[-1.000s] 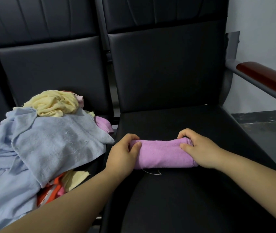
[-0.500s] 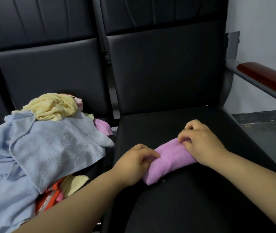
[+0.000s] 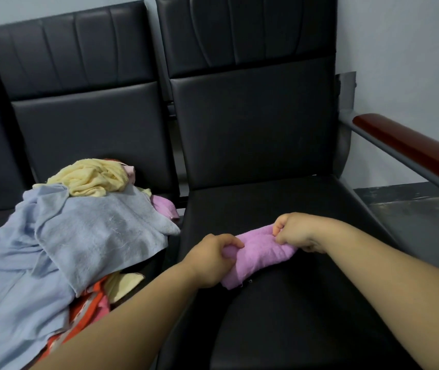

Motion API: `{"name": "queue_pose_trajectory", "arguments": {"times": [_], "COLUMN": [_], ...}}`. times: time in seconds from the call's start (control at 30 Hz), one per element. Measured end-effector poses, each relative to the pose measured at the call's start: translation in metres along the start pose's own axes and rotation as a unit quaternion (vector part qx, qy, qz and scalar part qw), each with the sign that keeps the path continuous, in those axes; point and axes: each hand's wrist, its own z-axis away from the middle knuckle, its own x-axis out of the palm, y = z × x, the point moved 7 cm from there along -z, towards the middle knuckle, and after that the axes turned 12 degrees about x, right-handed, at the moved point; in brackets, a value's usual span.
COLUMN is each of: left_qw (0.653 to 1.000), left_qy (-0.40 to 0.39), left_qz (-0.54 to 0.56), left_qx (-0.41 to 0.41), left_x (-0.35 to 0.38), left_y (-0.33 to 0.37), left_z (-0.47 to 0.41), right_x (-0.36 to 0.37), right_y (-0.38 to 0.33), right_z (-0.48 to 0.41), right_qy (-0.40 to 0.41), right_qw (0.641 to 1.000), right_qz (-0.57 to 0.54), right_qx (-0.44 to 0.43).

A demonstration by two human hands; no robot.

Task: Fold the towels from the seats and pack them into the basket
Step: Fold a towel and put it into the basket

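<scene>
A folded purple towel (image 3: 258, 253) lies slanted on the black seat (image 3: 279, 209) in front of me. My left hand (image 3: 210, 260) grips its near left end with curled fingers. My right hand (image 3: 297, 232) pinches its far right end. On the seat to the left lies a heap of unfolded towels: a light blue one (image 3: 79, 236) on top, a yellow one (image 3: 92, 177) behind it, a pink one (image 3: 164, 205) at the heap's right edge and an orange one (image 3: 84, 308) underneath. No basket is in view.
A red-brown wooden armrest (image 3: 410, 150) on a grey metal bar runs along the right side of the seat. Beyond it are a grey wall and a dark floor (image 3: 413, 209). Black seat backs (image 3: 250, 116) rise behind both seats.
The purple towel has turned from lying crosswise to slanting, its left end now nearer to me. Both hands moved with it and keep their hold. The camera has tilted up slightly.
</scene>
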Motion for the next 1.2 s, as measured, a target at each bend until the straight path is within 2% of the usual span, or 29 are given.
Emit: {"name": "queue_pose_trajectory", "arguments": {"times": [0.13,0.3,0.37,0.47,0.63,0.73,0.8,0.93,1.03,1.07,1.1,1.17,1.2], "left_qw": [0.998,0.983,0.978,0.972,0.929,0.9,0.878,0.844,0.818,0.81,0.803,0.786,0.775], "left_qy": [0.04,0.093,0.064,-0.026,-0.238,-0.333,-0.392,-0.463,-0.509,-0.519,-0.528,-0.545,-0.553], "left_qz": [0.051,0.137,0.166,0.163,0.143,0.116,0.091,0.019,-0.029,-0.046,-0.067,-0.101,-0.12], "left_qx": [0.014,0.075,0.108,0.169,0.243,0.256,0.259,0.271,0.265,0.269,0.27,0.275,0.281], "left_x": [-0.006,-0.013,0.0,0.049,0.199,0.295,0.353,0.449,0.504,0.519,0.531,0.551,0.559], "left_y": [0.015,0.088,0.135,0.211,0.316,0.351,0.361,0.354,0.336,0.33,0.325,0.317,0.313], "left_z": [0.015,0.026,0.028,0.029,0.031,0.036,0.041,0.05,0.063,0.066,0.069,0.071,0.072], "right_x": [-0.015,-0.097,-0.126,-0.148,-0.127,-0.09,-0.056,0.016,0.068,0.086,0.104,0.121,0.134], "right_y": [0.016,0.032,0.058,0.134,0.321,0.432,0.492,0.583,0.621,0.629,0.639,0.653,0.656], "right_z": [0.02,0.098,0.146,0.209,0.251,0.252,0.248,0.216,0.178,0.168,0.156,0.148,0.143], "right_qy": [-0.012,0.12,0.19,0.27,0.31,0.322,0.301,0.245,0.158,0.123,0.096,0.122,0.108], "right_qw": [0.995,0.964,0.946,0.924,0.93,0.929,0.933,0.938,0.969,0.972,0.963,0.948,0.951], "right_qz": [-0.102,-0.156,-0.124,-0.131,-0.157,-0.182,-0.197,-0.22,-0.128,-0.134,-0.166,-0.15,-0.148], "right_qx": [-0.014,-0.18,-0.23,-0.239,-0.125,-0.027,0.02,0.107,0.138,0.151,0.188,0.251,0.25]}}
